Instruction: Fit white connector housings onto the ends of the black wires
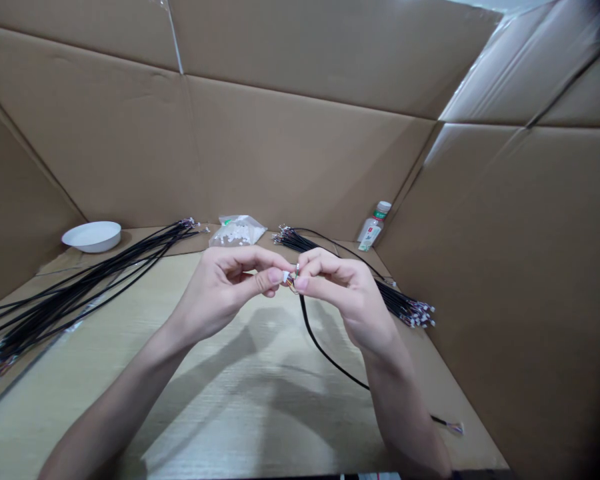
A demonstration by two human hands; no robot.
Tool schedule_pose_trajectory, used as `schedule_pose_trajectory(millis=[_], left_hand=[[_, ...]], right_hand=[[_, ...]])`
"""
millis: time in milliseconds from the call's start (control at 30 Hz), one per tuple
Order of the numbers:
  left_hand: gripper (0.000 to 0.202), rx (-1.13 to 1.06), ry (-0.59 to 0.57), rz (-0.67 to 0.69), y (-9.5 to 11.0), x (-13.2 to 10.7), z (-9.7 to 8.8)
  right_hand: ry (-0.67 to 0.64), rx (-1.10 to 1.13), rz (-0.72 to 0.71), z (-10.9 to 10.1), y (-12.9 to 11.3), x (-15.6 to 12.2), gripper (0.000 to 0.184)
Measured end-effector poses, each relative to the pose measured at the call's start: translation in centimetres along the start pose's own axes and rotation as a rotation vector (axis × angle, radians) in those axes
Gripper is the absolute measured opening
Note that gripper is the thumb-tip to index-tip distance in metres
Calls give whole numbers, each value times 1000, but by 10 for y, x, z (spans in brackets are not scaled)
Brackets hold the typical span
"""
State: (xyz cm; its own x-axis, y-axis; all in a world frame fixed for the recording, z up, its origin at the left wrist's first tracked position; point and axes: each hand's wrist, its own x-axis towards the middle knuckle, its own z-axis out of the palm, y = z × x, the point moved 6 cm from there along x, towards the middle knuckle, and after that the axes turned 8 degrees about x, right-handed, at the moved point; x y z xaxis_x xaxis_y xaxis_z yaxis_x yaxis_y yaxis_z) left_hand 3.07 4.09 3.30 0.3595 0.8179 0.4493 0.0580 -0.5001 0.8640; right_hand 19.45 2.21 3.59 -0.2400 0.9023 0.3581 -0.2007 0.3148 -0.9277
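Observation:
Both hands meet above the middle of the wooden table [230, 400]. My left hand [230, 283] pinches a small white connector [285, 276] between thumb and forefinger. My right hand [343, 283] pinches the wire end of a black cable [325, 353] right against that connector. The cable hangs down from my right fingers, runs under my right forearm and ends on the table at the right in a small plug [455, 427].
A bundle of black cables [75, 287] lies on the left, another bundle [395, 300] on the right behind my hands. At the back sit a white bowl [92, 235], a clear bag of white connectors [237, 231] and a small bottle [374, 227]. Cardboard walls [300, 153] surround the table.

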Motion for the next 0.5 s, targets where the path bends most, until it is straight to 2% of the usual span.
schedule_pose_trajectory(millis=[367, 500], left_hand=[[10, 120, 51, 85, 11, -2, -2], [8, 146, 62, 97, 12, -3, -4]], right_hand=[[-33, 98, 22, 2, 5, 1, 17], [-70, 186, 73, 4, 9, 2, 16]])
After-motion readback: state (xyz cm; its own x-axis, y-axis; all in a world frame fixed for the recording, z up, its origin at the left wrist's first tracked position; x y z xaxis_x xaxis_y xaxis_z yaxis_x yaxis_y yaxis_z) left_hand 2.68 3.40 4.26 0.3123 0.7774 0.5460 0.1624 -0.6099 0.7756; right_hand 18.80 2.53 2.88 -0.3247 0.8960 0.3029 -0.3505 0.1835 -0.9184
